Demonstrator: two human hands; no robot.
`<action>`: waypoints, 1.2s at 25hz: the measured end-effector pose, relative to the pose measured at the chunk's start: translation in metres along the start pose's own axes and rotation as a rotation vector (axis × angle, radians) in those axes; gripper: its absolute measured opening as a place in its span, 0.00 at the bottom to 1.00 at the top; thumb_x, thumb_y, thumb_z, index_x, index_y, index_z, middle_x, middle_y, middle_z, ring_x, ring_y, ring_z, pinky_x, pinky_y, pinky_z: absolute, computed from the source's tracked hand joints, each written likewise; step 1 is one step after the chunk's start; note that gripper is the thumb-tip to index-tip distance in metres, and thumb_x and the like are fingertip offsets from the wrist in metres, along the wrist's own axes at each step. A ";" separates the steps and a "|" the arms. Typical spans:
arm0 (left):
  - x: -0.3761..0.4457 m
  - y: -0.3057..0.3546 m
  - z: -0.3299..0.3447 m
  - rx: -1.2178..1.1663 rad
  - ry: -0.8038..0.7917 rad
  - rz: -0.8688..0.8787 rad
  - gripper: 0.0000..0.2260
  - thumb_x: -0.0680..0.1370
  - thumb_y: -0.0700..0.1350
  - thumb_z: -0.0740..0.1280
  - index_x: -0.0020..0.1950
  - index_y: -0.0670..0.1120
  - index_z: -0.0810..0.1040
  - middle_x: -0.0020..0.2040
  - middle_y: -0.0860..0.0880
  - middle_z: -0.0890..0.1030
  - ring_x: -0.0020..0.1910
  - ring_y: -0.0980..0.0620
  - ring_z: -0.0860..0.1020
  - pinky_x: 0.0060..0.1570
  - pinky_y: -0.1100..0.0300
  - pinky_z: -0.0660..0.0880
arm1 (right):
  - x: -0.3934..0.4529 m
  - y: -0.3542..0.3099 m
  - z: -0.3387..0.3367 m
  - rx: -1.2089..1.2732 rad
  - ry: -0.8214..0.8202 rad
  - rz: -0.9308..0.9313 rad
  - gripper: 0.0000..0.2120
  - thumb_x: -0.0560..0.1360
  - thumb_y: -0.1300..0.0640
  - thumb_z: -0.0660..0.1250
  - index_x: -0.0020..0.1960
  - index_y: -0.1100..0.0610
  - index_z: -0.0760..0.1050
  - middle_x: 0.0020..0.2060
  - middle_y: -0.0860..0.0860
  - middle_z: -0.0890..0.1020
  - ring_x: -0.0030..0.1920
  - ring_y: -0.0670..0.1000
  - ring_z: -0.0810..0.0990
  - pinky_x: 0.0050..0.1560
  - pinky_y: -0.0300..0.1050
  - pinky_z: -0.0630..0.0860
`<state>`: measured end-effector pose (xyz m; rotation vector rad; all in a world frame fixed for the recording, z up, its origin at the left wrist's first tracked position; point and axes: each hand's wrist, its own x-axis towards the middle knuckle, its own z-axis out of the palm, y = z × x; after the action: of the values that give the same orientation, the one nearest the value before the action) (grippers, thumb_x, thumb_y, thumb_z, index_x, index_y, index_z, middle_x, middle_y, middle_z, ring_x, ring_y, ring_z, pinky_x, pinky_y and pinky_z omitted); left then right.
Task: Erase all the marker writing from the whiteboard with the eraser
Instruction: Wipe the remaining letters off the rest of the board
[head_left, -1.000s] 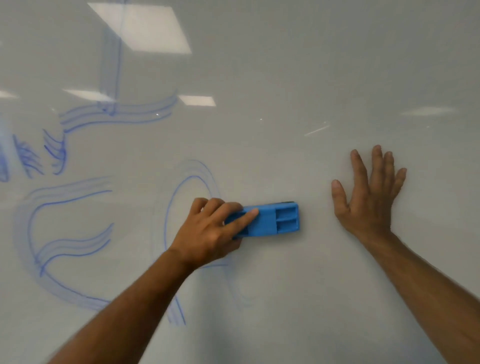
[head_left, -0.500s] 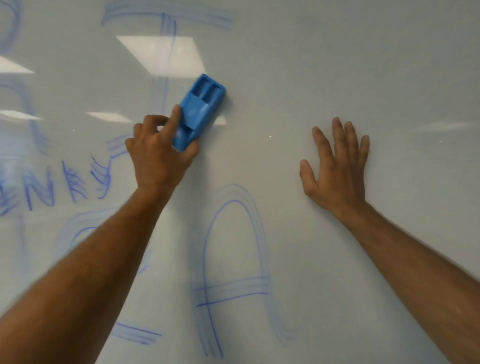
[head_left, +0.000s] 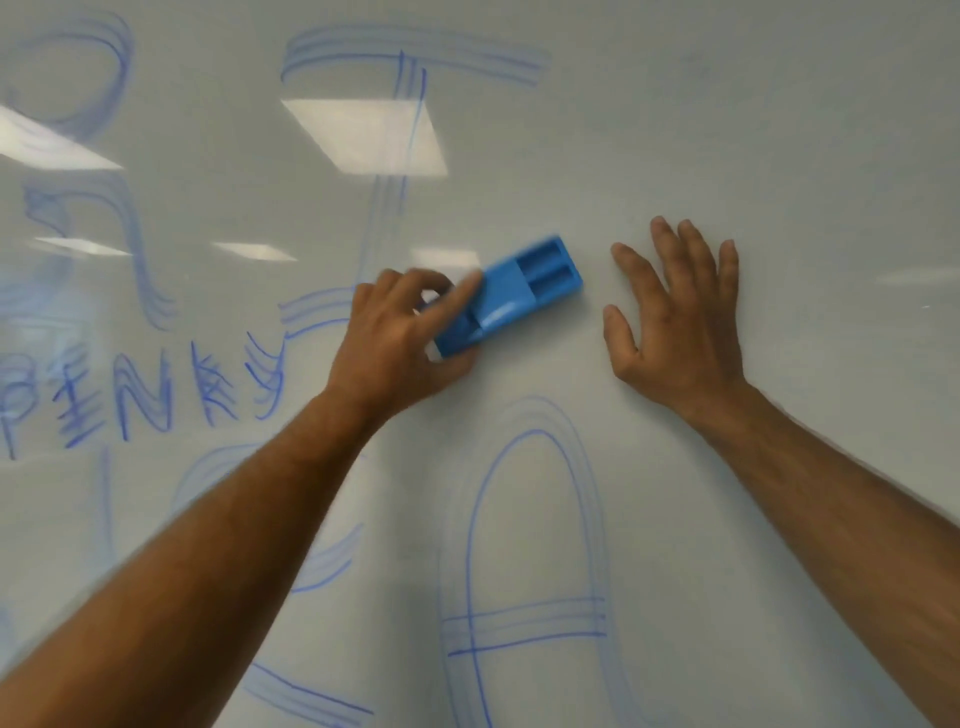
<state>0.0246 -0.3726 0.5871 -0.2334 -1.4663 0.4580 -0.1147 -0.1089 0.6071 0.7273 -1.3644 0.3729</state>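
The blue eraser (head_left: 511, 296) sits flat on the whiteboard (head_left: 727, 130) about mid-frame, long axis tilted, running from lower left up to upper right. Your left hand (head_left: 400, 343) has the lower-left end, fingers (head_left: 457, 296) curled over the top and thumb tucked underneath, so the free end sticks out up and to the right. That end is close to your right hand (head_left: 675, 322) but not touching it; that one's just spread flat on the board, holding nothing, bracing you.

Thing is, the patch right around the eraser looks clean already. The leftover marker writing is all on the holding hand's side: the tall T stroke (head_left: 395, 197) up and left, "PENKY" (head_left: 150, 395) further left, and the big oval letter (head_left: 524, 571) straight below. So I'd guess your next sweep wants to pull back left or drop down, and the left hand's the nearer one for either.
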 end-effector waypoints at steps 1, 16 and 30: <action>0.008 -0.007 -0.002 0.007 0.046 -0.153 0.28 0.73 0.54 0.71 0.73 0.48 0.75 0.57 0.42 0.79 0.46 0.39 0.76 0.47 0.48 0.71 | 0.001 0.001 0.000 0.005 0.002 0.003 0.29 0.76 0.46 0.59 0.74 0.57 0.71 0.76 0.63 0.67 0.77 0.66 0.62 0.76 0.72 0.51; -0.011 -0.068 -0.023 0.113 0.086 -0.280 0.28 0.74 0.53 0.71 0.73 0.46 0.75 0.57 0.40 0.78 0.49 0.38 0.76 0.51 0.50 0.68 | 0.026 -0.012 0.009 0.048 0.063 0.086 0.26 0.73 0.45 0.61 0.66 0.56 0.74 0.72 0.60 0.71 0.74 0.66 0.65 0.74 0.73 0.52; -0.051 -0.078 -0.033 -0.035 0.020 0.063 0.26 0.74 0.52 0.72 0.71 0.44 0.78 0.55 0.43 0.80 0.45 0.41 0.77 0.45 0.49 0.69 | 0.043 -0.064 0.029 -0.047 0.092 0.184 0.26 0.75 0.47 0.59 0.70 0.58 0.70 0.74 0.61 0.68 0.75 0.66 0.63 0.75 0.72 0.52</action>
<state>0.0670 -0.4602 0.5709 -0.3118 -1.4517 0.4805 -0.0875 -0.1825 0.6339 0.5409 -1.3519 0.5120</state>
